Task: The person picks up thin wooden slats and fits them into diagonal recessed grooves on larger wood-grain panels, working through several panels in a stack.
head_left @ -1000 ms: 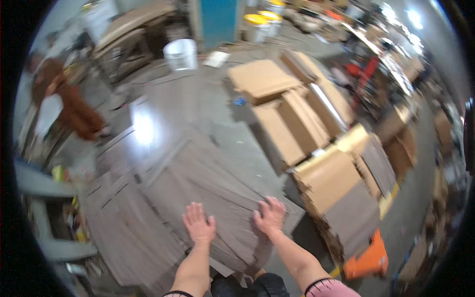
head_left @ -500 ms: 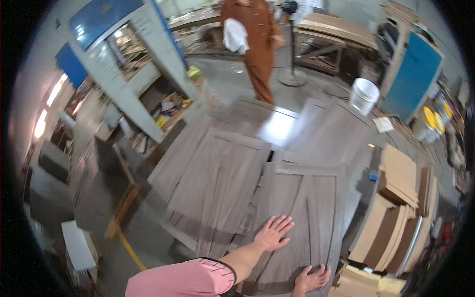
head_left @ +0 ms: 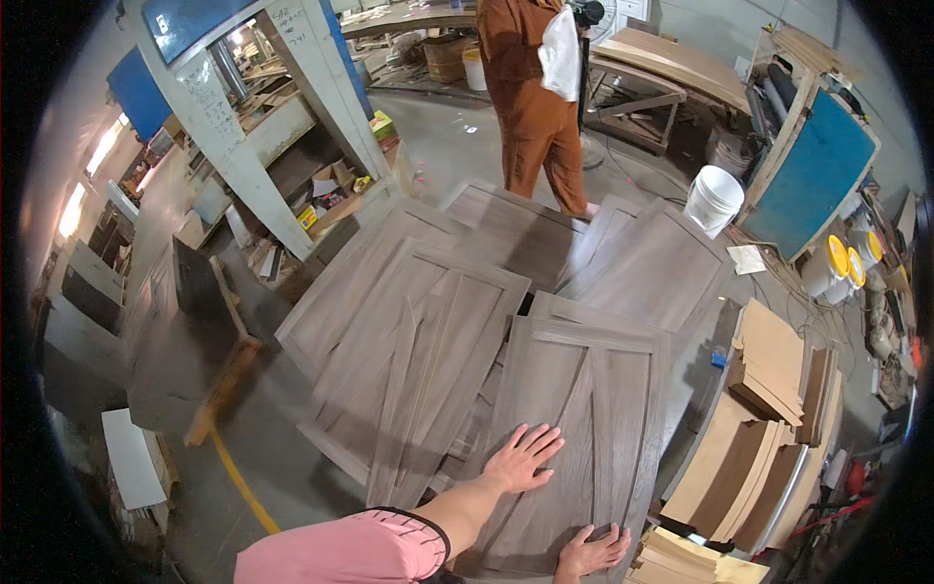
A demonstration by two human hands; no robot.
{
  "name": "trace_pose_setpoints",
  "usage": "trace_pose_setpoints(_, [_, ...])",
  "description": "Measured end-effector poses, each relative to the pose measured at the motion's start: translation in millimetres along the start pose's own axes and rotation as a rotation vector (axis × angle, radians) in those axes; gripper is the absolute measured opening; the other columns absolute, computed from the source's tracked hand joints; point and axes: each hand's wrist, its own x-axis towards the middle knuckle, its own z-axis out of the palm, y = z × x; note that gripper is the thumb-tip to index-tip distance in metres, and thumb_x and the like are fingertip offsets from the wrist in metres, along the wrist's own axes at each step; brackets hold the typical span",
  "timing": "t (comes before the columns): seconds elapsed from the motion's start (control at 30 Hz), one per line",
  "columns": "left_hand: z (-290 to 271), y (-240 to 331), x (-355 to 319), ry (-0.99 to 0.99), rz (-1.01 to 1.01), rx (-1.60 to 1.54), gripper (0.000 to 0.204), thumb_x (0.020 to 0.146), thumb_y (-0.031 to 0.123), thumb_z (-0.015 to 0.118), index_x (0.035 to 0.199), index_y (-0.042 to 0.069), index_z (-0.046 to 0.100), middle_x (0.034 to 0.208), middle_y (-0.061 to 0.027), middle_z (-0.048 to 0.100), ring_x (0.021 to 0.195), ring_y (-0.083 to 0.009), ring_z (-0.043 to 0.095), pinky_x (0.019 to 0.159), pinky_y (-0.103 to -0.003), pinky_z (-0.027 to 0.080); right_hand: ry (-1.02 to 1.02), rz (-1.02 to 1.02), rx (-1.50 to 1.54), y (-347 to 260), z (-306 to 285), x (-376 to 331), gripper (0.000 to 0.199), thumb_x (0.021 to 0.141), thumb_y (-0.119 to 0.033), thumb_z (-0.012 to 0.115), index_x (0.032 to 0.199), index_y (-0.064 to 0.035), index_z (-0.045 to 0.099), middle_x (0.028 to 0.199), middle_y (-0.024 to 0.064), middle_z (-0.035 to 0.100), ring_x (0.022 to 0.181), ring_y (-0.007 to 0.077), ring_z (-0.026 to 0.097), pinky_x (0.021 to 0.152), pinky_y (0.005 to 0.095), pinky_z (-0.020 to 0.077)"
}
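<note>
Grey concrete workshop floor (head_left: 443, 146) lies beyond my left hand (head_left: 520, 460), which rests empty, fingers spread, on a grey-brown, wood-grained rectangular panel (head_left: 618, 453); my right hand (head_left: 591, 554), loosely curled, touches it nearer me. Both keep their earlier spots, the panel undisturbed.

Looked like grey-brown wood on the front panel (head_left: 559, 438), streaked with grain, smooth and satin rather than shiny. Repeated the same wood look on the left panel (head_left: 438, 360), nearly matt, and caught a soft sheen on the far panel (head_left: 650, 274), beyond the front panel's far edge. Appeared pale and matt on the tan stack (head_left: 776, 368) past the front panel's right edge, hard to tell as fibreboard or cardboard. Glinted like metal on the silver strip (head_left: 784, 494). Seemed smooth plastic on the white bucket (head_left: 712, 201), matt cloth on the pink sleeve (head_left: 336, 548).
</note>
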Motion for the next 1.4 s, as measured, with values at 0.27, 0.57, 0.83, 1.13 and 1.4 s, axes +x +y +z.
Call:
trace_pose_setpoints(0.27, [9, 2, 0, 0.01, -0.004, -0.002, 0.076, 0.101, 0.054, 0.047, 0.165, 0.021, 0.022, 0.174, -0.002, 0.015, 0.16, -0.0226, 0.013, 0.13, -0.052, 0.009, 0.022, -0.023, 0.008, 11, 4, -3, 0.058, 0.088, -0.032, 0.068, 0.137, -0.0079, 0.048, 0.157, 0.0172, 0.035, 0.147, 0.0392, 0.029, 0.121, 0.058, 0.0206])
trace_pose_setpoints(0.57, [2, 5, 4, -0.066, -0.019, 0.091, 0.075, 0.103, 0.057, 0.041, 0.166, 0.021, 0.019, 0.174, -0.001, 0.011, 0.16, -0.0211, 0.01, 0.131, -0.05, 0.006, 0.053, -0.047, 0.022, 10, 7, 0, 0.059, 0.085, -0.03, 0.071, 0.135, -0.0072, 0.047, 0.156, 0.018, 0.034, 0.148, 0.0391, 0.026, 0.121, 0.0567, 0.0194])
trace_pose_setpoints(0.83, [10, 3, 4, -0.006, -0.004, 0.042, 0.075, 0.102, 0.054, 0.045, 0.166, 0.023, 0.022, 0.174, -0.0006, 0.016, 0.159, -0.0217, 0.014, 0.13, -0.052, 0.01, 0.082, -0.061, 0.042, 12, 8, 2, 0.06, 0.081, -0.027, 0.073, 0.133, -0.0096, 0.048, 0.154, 0.0172, 0.035, 0.149, 0.0393, 0.025, 0.122, 0.0573, 0.0185])
trace_pose_setpoints(1.13, [10, 4, 4, -0.026, -0.019, 0.063, 0.075, 0.103, 0.054, 0.042, 0.166, 0.022, 0.018, 0.173, -0.0022, 0.016, 0.159, -0.0223, 0.015, 0.13, -0.052, 0.008, 0.098, -0.083, 0.055, 9, 4, 3, 0.059, 0.081, -0.028, 0.074, 0.131, -0.012, 0.047, 0.153, 0.0156, 0.037, 0.148, 0.0388, 0.027, 0.122, 0.0576, 0.0192])
trace_pose_setpoints(1.4, [16, 1, 6, -0.042, -0.005, 0.058, 0.076, 0.101, 0.054, 0.044, 0.165, 0.021, 0.02, 0.172, -0.0023, 0.016, 0.159, -0.0224, 0.013, 0.13, -0.051, 0.006, 0.107, -0.059, 0.064, 7, 3, 4, 0.06, 0.079, -0.028, 0.076, 0.131, -0.0111, 0.05, 0.15, 0.0166, 0.039, 0.146, 0.0406, 0.029, 0.122, 0.0592, 0.0194])
